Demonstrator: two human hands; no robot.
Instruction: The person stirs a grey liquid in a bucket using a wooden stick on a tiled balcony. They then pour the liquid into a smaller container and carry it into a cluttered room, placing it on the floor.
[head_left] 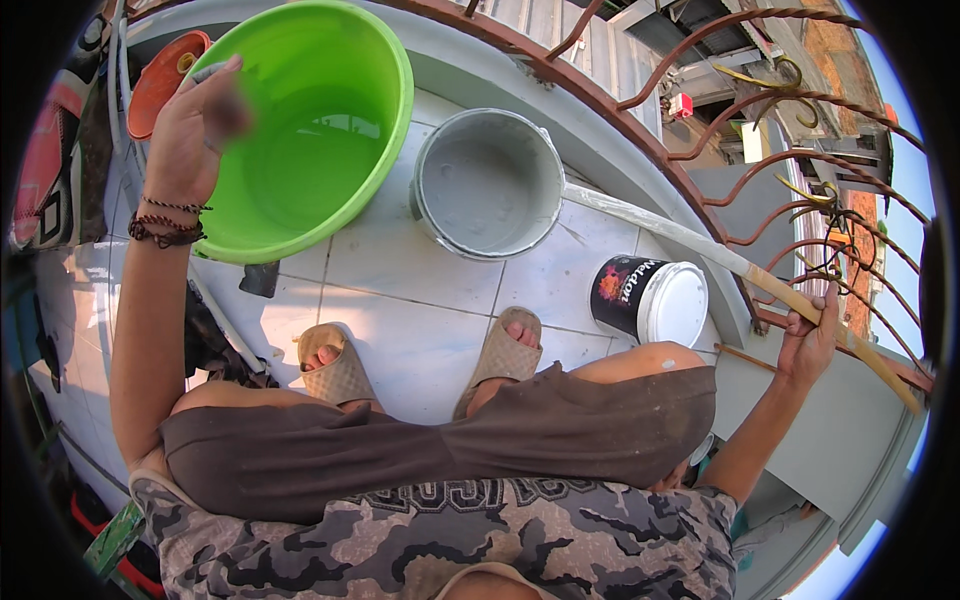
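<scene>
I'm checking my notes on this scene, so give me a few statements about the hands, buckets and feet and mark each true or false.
1. The right hand holds a long pole. True.
2. The left hand grips the same pole. False: it is raised by the green tub, away from the pole.
3. The grey bucket stands between the green tub and the black-and-white can. True.
4. The grey bucket is wider than the green tub. False: the tub is wider.
5. The feet are bare. False: they wear open-toed sandals.

Brown railing (657, 153) — pink item (62, 140), perhaps a bag
</scene>
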